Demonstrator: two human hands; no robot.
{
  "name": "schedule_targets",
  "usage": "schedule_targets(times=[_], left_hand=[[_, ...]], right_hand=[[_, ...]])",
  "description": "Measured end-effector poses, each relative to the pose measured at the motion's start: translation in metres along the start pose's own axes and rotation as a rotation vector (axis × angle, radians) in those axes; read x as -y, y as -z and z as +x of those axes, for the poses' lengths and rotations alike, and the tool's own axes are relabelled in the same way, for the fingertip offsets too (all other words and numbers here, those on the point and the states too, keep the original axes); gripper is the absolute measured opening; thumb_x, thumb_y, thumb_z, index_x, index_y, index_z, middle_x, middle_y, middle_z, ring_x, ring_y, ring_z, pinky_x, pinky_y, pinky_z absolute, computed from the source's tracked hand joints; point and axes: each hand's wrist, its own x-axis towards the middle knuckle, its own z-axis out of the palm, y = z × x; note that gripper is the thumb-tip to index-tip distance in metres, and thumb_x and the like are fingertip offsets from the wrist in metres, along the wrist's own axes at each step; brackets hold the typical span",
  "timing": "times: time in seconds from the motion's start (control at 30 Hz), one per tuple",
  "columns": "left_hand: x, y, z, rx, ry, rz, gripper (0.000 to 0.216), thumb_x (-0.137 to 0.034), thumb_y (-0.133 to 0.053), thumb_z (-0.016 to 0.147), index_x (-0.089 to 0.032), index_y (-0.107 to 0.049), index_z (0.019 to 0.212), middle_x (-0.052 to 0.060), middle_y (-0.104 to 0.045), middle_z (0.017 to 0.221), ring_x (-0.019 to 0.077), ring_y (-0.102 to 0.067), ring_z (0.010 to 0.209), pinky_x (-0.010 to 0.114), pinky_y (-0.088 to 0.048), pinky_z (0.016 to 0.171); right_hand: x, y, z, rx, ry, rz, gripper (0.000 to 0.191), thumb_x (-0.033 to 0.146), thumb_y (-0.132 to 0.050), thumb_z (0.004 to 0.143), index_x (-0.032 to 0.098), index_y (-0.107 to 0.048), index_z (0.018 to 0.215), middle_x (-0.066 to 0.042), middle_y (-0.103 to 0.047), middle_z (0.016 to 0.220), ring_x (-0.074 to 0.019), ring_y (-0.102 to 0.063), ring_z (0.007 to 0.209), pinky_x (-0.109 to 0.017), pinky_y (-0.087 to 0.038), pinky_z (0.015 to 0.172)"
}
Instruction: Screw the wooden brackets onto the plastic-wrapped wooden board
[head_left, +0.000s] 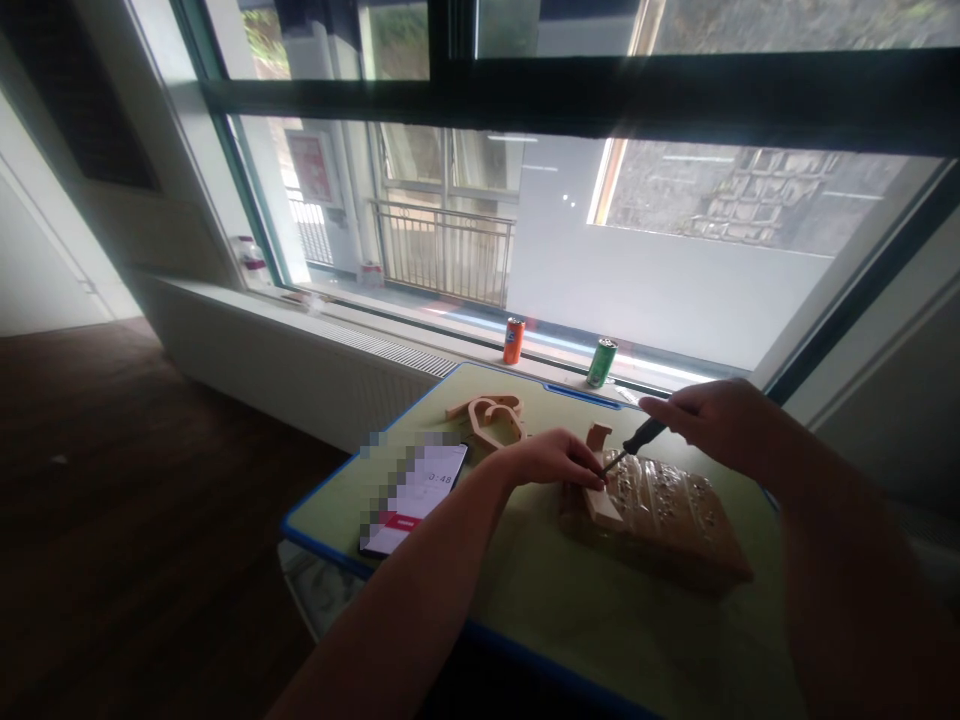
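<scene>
My right hand (712, 415) is closed round the black handle of a screwdriver (634, 445), whose tip points down-left at a small wooden piece (602, 505). My left hand (551, 460) pinches that piece at its top edge, fingers closed beside the screwdriver tip. The piece leans against a flat wooden block (667, 515) wrapped in clear plastic, lying on the green table (540, 590). Curved wooden cut-outs (495, 418) lie behind my left hand.
A phone (416, 495) with a lit timer screen lies at the table's left edge. An orange can (514, 340) and a green can (601, 362) stand on the window sill behind. The blue-rimmed table drops to dark floor at left.
</scene>
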Motion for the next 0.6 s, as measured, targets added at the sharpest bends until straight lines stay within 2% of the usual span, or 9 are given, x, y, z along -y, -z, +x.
schedule_targets(times=[0.1,0.17,0.27,0.33,0.43,0.5,0.6], left_hand=[[0.0,0.0,0.0,-0.007,0.012,0.004,0.041,-0.041,-0.071,0.06,-0.016,-0.07,0.093,0.005,-0.069,0.089,0.0177,-0.06,0.084,0.029,-0.043,0.08],[0.001,0.0,0.0,-0.015,0.02,0.005,0.041,-0.04,-0.071,0.06,-0.015,-0.07,0.093,0.005,-0.069,0.089,0.0176,-0.06,0.084,0.029,-0.043,0.08],[0.002,0.0,0.0,-0.011,0.013,-0.008,0.042,-0.04,-0.071,0.06,-0.015,-0.07,0.094,0.005,-0.069,0.09,0.0179,-0.06,0.085,0.029,-0.043,0.081],[0.002,0.0,0.0,-0.003,0.014,-0.013,0.041,-0.039,-0.072,0.06,-0.016,-0.07,0.094,0.005,-0.069,0.09,0.0179,-0.06,0.086,0.029,-0.043,0.081],[0.001,-0.001,0.001,0.001,0.018,-0.02,0.038,-0.037,-0.072,0.06,-0.016,-0.07,0.092,0.004,-0.069,0.089,0.0176,-0.06,0.087,0.029,-0.042,0.083],[0.001,-0.001,0.001,-0.005,0.016,-0.025,0.037,-0.036,-0.072,0.061,-0.016,-0.07,0.092,0.004,-0.069,0.088,0.0175,-0.06,0.087,0.029,-0.042,0.083],[0.003,-0.001,0.002,-0.025,0.027,-0.01,0.038,-0.037,-0.072,0.061,-0.016,-0.07,0.093,0.004,-0.069,0.088,0.0173,-0.06,0.086,0.029,-0.042,0.083]], right_hand=[[0.004,-0.009,0.005,-0.081,0.022,0.077,0.035,0.048,-0.045,0.082,0.022,-0.068,0.088,-0.002,-0.067,0.066,-0.0147,-0.057,0.054,-0.026,-0.038,0.052],[0.006,-0.013,0.007,-0.099,0.058,0.12,0.032,0.042,-0.045,0.083,0.022,-0.067,0.096,-0.003,-0.069,0.077,-0.0155,-0.06,0.062,-0.026,-0.04,0.056],[0.007,-0.012,0.005,-0.097,0.091,0.129,0.031,0.038,-0.043,0.084,0.023,-0.067,0.096,-0.004,-0.07,0.083,-0.0163,-0.061,0.066,-0.027,-0.041,0.059],[0.005,-0.009,0.003,-0.079,0.086,0.106,0.031,0.039,-0.045,0.082,0.023,-0.068,0.095,-0.003,-0.069,0.077,-0.0154,-0.059,0.061,-0.027,-0.04,0.055],[0.004,-0.007,0.002,-0.067,0.046,0.017,0.037,0.05,-0.045,0.08,0.022,-0.068,0.069,-0.001,-0.061,0.053,-0.0125,-0.05,0.047,-0.026,-0.034,0.048],[0.006,-0.008,0.004,-0.084,0.027,-0.004,0.045,0.055,-0.043,0.08,0.022,-0.064,0.058,0.0,-0.055,0.045,-0.0118,-0.046,0.044,-0.027,-0.031,0.047],[0.012,-0.013,0.009,-0.086,0.067,0.083,0.043,0.053,-0.041,0.082,0.022,-0.067,0.07,-0.001,-0.062,0.057,-0.0129,-0.052,0.051,-0.026,-0.034,0.051]])
